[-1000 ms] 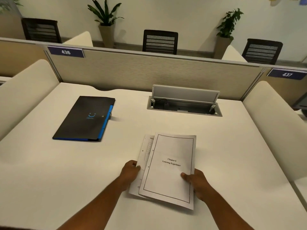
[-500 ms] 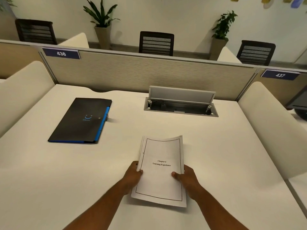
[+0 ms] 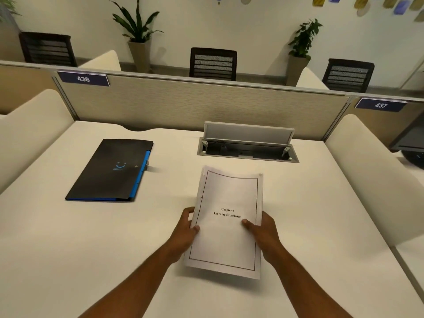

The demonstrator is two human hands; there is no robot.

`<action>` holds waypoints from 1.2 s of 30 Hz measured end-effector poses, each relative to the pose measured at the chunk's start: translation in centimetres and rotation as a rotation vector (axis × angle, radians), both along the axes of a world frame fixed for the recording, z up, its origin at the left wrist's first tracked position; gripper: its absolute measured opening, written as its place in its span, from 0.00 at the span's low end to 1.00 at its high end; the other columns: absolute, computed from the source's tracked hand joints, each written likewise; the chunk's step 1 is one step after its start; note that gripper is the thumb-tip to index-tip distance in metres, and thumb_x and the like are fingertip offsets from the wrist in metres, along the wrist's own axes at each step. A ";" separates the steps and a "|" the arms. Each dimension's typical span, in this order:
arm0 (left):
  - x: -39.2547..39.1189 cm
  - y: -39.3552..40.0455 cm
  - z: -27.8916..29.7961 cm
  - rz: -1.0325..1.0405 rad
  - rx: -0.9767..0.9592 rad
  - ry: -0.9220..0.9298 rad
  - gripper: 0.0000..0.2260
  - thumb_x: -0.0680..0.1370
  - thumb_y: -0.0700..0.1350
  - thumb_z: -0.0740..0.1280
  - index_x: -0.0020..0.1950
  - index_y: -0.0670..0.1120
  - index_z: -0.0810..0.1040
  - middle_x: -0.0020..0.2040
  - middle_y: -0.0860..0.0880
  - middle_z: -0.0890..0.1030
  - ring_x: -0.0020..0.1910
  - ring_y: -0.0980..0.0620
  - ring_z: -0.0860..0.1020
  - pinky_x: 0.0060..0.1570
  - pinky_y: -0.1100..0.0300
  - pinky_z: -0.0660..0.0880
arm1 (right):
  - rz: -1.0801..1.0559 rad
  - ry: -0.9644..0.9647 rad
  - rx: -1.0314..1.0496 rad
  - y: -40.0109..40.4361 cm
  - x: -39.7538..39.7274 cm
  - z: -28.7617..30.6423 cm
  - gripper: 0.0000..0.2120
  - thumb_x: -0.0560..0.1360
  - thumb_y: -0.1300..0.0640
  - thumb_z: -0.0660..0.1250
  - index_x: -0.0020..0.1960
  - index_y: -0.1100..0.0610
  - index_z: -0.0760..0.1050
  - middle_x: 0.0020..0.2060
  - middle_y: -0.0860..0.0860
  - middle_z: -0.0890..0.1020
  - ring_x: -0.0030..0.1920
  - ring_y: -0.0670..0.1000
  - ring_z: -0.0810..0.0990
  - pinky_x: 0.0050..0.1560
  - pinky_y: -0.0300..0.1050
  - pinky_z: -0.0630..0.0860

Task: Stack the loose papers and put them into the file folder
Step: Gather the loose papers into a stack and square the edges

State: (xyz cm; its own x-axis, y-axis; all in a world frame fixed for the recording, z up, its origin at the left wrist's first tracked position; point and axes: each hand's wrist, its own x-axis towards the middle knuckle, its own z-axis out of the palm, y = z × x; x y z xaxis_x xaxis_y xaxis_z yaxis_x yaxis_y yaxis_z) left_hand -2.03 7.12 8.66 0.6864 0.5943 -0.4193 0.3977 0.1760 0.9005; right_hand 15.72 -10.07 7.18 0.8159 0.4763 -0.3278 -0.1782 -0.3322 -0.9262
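A stack of white papers (image 3: 227, 198), topped by a bordered page reading "Chapter 6 Learning Experience", is lifted off the white desk (image 3: 68, 249) with its top edge curling. My left hand (image 3: 183, 232) grips the stack's left edge, thumb on top. My right hand (image 3: 263, 232) grips the right edge the same way. The sheets lie nearly squared, with thin slivers showing at the left and top. A closed black file folder (image 3: 112, 168) with blue edging lies flat on the desk to the left, apart from both hands.
An open grey cable box (image 3: 247, 148) with a raised lid sits in the desk behind the papers. A fabric partition (image 3: 195, 106) closes the back. Cream side dividers (image 3: 367, 180) flank the desk. Chairs and potted plants stand beyond.
The offset sheets have been drawn together into one nearly even stack. Both hands slid up its side edges and lifted it off the desk.
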 end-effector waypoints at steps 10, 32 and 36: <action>3.5 -1.2 5.4 0.184 0.446 -0.314 0.09 0.83 0.44 0.58 0.62 0.53 0.64 0.53 0.60 0.76 0.53 0.60 0.77 0.49 0.64 0.78 | -0.161 -0.335 0.212 2.0 -2.2 6.4 0.22 0.76 0.60 0.74 0.65 0.55 0.68 0.55 0.47 0.79 0.55 0.46 0.80 0.45 0.29 0.79; 2.6 -0.2 1.6 0.434 0.324 -0.038 0.34 0.73 0.46 0.73 0.73 0.46 0.59 0.72 0.45 0.64 0.70 0.45 0.67 0.65 0.56 0.67 | -0.300 -0.007 0.339 1.6 -1.5 5.5 0.10 0.78 0.66 0.69 0.55 0.53 0.77 0.49 0.49 0.85 0.50 0.51 0.83 0.46 0.42 0.78; 2.3 0.2 1.4 0.490 -0.275 -0.116 0.38 0.70 0.50 0.76 0.74 0.47 0.59 0.72 0.45 0.68 0.67 0.44 0.71 0.66 0.46 0.68 | -0.354 0.262 0.482 2.2 -1.5 5.2 0.16 0.77 0.68 0.70 0.62 0.56 0.77 0.54 0.55 0.85 0.54 0.57 0.84 0.59 0.57 0.79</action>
State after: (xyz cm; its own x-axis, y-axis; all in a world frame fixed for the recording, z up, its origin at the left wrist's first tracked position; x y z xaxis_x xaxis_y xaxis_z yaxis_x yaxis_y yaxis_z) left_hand 0.26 7.36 10.09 0.4093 0.7342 -0.5417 0.1117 0.5489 0.8284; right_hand 14.24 -7.89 12.40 0.8726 0.3369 -0.3537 -0.4405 0.2298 -0.8678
